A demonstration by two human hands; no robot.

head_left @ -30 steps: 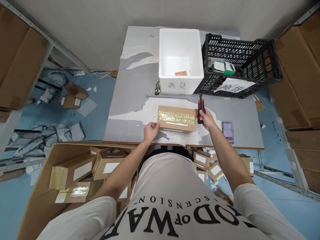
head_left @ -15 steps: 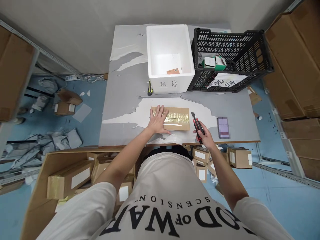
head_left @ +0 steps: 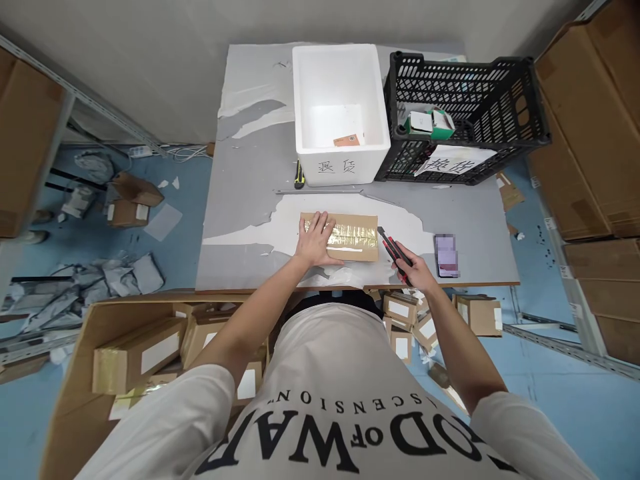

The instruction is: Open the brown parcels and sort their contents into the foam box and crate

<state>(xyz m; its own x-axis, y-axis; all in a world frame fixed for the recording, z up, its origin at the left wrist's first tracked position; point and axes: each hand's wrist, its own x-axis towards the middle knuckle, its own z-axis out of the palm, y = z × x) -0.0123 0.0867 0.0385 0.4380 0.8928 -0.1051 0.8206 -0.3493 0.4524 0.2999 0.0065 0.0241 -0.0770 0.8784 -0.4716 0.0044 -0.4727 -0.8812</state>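
A brown cardboard box [head_left: 367,248] with shiny tape across its top lies flat on the table near the front edge. My left hand [head_left: 315,243] rests spread on the left part of the box, fingers pointing away from me. In my right hand [head_left: 414,268] is a red and black utility knife [head_left: 395,253], its tip at the upper right edge of the box. Whether the blade touches the cardboard I cannot tell. To the right of that hand lies a phone [head_left: 447,256] with a blurred screen.
Behind the box stand a white foam bin [head_left: 340,163] and a black plastic crate [head_left: 460,137] holding small boxes. A yellow and black cutter [head_left: 299,175] lies beside the bin, near a steel ruler [head_left: 320,192]. A large carton [head_left: 75,360] of parcels stands at lower left.
My right hand has turned the knife so its tip moved left, up to the box's right edge. My left hand stays on the box.
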